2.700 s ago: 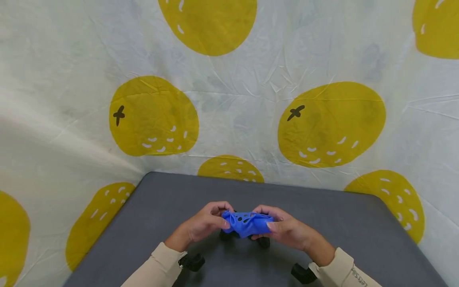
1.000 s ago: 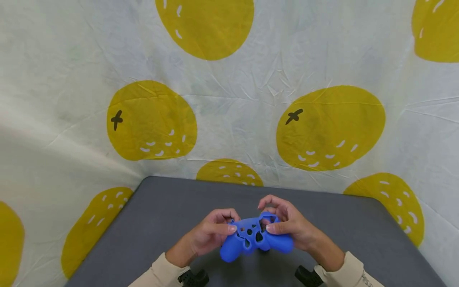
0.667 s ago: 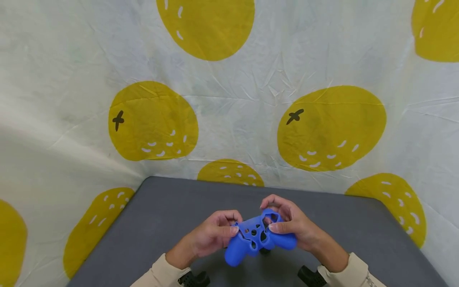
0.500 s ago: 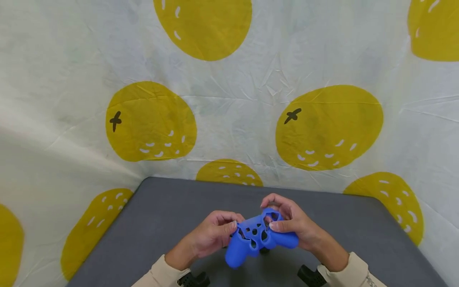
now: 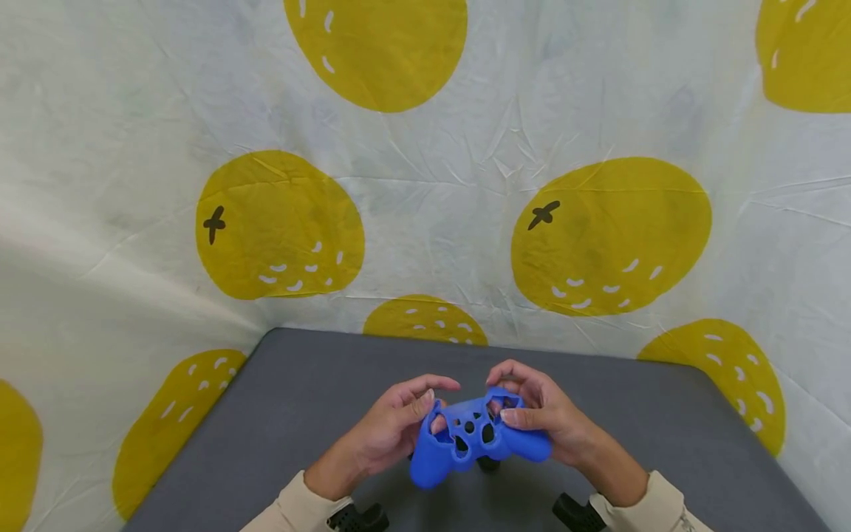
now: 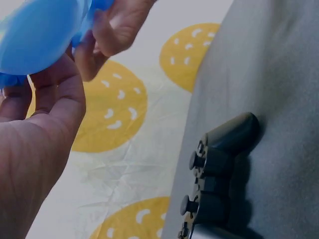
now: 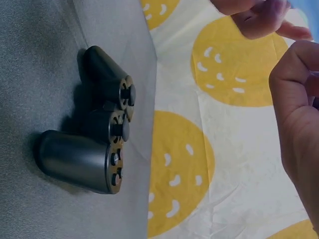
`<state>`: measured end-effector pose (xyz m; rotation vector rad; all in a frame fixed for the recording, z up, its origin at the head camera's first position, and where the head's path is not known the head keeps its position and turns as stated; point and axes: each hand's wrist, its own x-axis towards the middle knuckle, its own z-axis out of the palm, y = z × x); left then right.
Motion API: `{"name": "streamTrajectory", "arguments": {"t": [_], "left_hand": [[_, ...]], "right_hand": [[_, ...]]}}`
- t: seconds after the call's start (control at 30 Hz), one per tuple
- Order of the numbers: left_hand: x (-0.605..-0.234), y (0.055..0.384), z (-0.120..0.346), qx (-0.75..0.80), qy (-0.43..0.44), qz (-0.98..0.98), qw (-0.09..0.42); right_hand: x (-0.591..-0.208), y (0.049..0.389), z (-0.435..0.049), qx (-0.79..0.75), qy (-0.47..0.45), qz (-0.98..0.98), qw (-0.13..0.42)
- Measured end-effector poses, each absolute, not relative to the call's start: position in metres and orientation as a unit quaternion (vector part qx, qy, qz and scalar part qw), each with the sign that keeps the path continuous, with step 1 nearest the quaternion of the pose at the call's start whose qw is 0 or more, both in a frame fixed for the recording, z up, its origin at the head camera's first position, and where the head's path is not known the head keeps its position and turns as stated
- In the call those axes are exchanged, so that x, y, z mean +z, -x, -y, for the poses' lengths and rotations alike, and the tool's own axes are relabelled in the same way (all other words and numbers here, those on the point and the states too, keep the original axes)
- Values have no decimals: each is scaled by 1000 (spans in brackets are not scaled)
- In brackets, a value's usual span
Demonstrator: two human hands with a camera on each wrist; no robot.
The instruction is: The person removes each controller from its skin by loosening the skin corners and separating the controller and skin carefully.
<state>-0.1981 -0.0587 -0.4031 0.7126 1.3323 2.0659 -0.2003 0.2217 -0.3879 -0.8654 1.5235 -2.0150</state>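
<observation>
A blue rubbery game controller cover (image 5: pixel 470 408) with several cut-out holes is held up between both hands in the head view. My left hand (image 5: pixel 388 425) holds its upper left corner. The thumb lies at the rim, the index finger is stretched out above, and a fingertip shows through the left opening. At the upper right, my right hand (image 5: pixel 541 410) pinches the cover with the thumb on its front and fingers behind. Below, a black game controller (image 7: pixel 79 159) rests on the grey table, mostly hidden by the cover in the head view.
The grey table (image 5: pixel 319 384) backs onto a white cloth (image 5: pixel 439 222) printed with large yellow fruit shapes. Black wrist cameras (image 5: pixel 577 513) sit at the cuffs of the beige sleeves (image 5: pixel 292 502).
The cover, earlier bunched up, has been turned so its holed face shows. Most recently the left index finger has straightened, the left opening has widened, and the cover has levelled slightly.
</observation>
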Motion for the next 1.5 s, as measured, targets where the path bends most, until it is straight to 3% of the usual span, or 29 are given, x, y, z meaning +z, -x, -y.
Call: {"name": "streamTrajectory", "arguments": {"t": [0.17,0.4,0.7,1.03,1.5], "left_hand": [[-401,195,56,783,-248,-490,293],[-408,195,54,768,-180,-569,231],[-413,199,66,729,-116,-640,213],[-409,203,65,703,-77,-692,146],[-403,212,64,704,-69,-684,179]], "right_hand": [[-389,199,-223,-742,319,-548,217],[-392,198,-223,-730,318,-579,178],[-389,193,-225,-670,220,-701,105],[-384,194,-235,-628,159,-746,154],[-387,203,-250,-645,166,-729,156]]}}
